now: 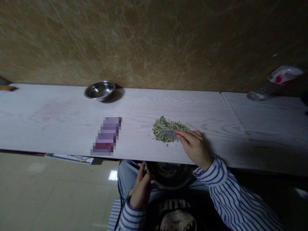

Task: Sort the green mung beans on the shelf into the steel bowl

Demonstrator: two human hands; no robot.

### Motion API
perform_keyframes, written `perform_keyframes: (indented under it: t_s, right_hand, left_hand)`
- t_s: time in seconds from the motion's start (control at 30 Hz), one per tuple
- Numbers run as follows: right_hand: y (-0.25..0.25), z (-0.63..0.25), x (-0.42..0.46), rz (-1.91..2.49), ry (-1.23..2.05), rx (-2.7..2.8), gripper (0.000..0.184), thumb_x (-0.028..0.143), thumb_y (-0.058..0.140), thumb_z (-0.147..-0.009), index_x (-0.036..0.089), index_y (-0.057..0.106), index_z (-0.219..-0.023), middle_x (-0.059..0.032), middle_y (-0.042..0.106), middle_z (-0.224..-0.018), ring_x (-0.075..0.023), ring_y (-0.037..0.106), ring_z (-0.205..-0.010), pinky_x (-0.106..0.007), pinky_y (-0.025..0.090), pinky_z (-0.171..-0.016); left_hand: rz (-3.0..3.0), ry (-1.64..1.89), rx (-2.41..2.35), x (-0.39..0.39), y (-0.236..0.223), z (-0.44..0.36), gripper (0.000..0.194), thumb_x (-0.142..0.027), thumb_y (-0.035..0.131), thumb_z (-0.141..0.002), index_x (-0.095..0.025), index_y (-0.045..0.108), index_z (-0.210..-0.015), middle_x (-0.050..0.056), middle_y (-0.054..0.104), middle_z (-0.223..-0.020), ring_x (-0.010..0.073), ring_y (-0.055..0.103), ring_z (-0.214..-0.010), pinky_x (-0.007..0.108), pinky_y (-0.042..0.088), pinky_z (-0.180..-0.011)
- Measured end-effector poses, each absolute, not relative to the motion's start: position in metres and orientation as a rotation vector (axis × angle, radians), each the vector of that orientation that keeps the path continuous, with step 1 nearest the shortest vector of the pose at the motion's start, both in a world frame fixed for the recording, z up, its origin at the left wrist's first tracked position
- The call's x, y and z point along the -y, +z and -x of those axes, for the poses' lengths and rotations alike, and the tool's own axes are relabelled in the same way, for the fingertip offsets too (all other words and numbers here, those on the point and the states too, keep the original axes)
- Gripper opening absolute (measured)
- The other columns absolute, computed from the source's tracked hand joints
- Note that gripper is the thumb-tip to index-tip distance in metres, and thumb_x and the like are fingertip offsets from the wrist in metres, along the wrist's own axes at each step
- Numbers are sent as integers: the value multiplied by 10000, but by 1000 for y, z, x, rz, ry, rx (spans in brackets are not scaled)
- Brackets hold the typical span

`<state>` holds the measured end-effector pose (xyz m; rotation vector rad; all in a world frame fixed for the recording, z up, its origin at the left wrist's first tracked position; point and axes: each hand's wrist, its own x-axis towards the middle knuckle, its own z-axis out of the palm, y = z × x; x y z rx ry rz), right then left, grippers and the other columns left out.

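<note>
From here, the thin tool [167, 134] seems light, best held by its end, where the right grip [194, 147] pinches it, while the left grip [142, 187] holds the bowl [173, 186].

No word can be read for sure. The black shirt [150, 213] has big pale letters [176, 204] across it (they are dim and hard to make out). The clear bottle [262, 89] has a red and white label [286, 74], too blurry to read. Little squares cover the flat purple thing [107, 134], so any writing there is hidden.
</note>
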<state>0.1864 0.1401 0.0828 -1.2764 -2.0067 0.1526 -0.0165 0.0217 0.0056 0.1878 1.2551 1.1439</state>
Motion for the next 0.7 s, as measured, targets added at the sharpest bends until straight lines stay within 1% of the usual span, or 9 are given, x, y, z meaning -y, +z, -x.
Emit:
perform_keyframes:
  t_s: [0.1, 0.27, 0.37, 0.53, 0.7]
  right_hand:
    - [84, -187, -135, 1249, 174, 2012, 230, 175, 556, -963, 242, 762, -1040, -42, 818, -937, -189, 754, -838, -347, 495, -788]
    - [89, -191, -126, 1229, 182, 2024, 227, 166, 560, -957, 242, 763, -1023, -42, 817, -916, -196, 749, -817, -355, 496, -781]
    - [92, -195, -122, 1228, 155, 2001, 219, 162, 565, -956, 235, 757, -1032, -45, 816, -924, -199, 750, -830, -356, 500, -784]
    - [91, -200, -119, 1256, 148, 1995, 221, 165, 562, -953, 236, 758, -1028, -47, 816, -916, -204, 751, -821, -357, 503, -769]
    - [87, -201, -117, 1266, 131, 1993, 228, 162, 558, -951, 225, 760, -1036, -60, 815, -915, -209, 751, -819, -357, 502, -755]
  left_hand:
    - [-197, 1143, -1263, -22, 6, 16, 789, -249, 702, -634, -227, 536, -1405, 119, 646, -1348, 270, 681, -885, 324, 562, -616]
    - [-212, 1129, -1287, -22, 9, 15, 729, -267, 690, -633, -232, 568, -1351, 99, 690, -1271, 295, 693, -937, 357, 579, -688]
    - [-195, 1131, -1278, -22, 11, 15, 706, -247, 694, -638, -238, 575, -1333, 98, 686, -1288, 309, 692, -968, 378, 579, -718]
    - [-181, 1140, -1276, -22, 11, 15, 750, -237, 688, -639, -248, 553, -1377, 101, 688, -1288, 326, 687, -1001, 403, 579, -733]
    - [-178, 1154, -1274, -21, 10, 14, 782, -246, 690, -634, -230, 537, -1401, 109, 694, -1264, 328, 682, -999, 391, 584, -722]
